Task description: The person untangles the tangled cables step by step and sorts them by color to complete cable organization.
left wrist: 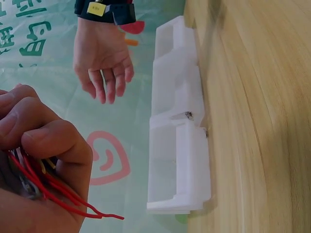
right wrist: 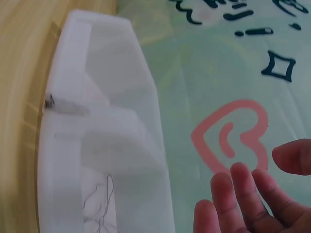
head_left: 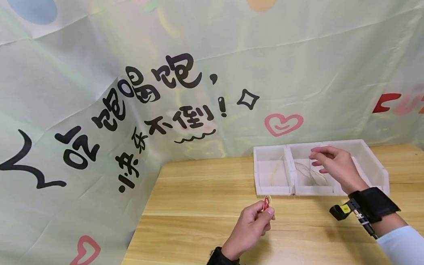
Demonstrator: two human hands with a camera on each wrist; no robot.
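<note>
My left hand (head_left: 248, 228) pinches a small bundle of thin wires (left wrist: 73, 203) between thumb and curled fingers. Red strands stick out of the grip, with grey and yellow ones among them in the left wrist view. My right hand (head_left: 335, 166) is raised over the middle of a white divided box (head_left: 312, 191), its fingers apart and nothing between them. Dark thin wires (right wrist: 101, 206) lie in the compartment beneath it. A yellow strand (head_left: 275, 172) lies in the left compartment. The right hand and wrist partly hide the right side of the box from the head camera.
The box stands at the back of a wooden table (head_left: 194, 198), close to a pale printed cloth (head_left: 322, 81) that hangs behind and along the left. Black straps with small cameras (head_left: 375, 205) sit on both wrists.
</note>
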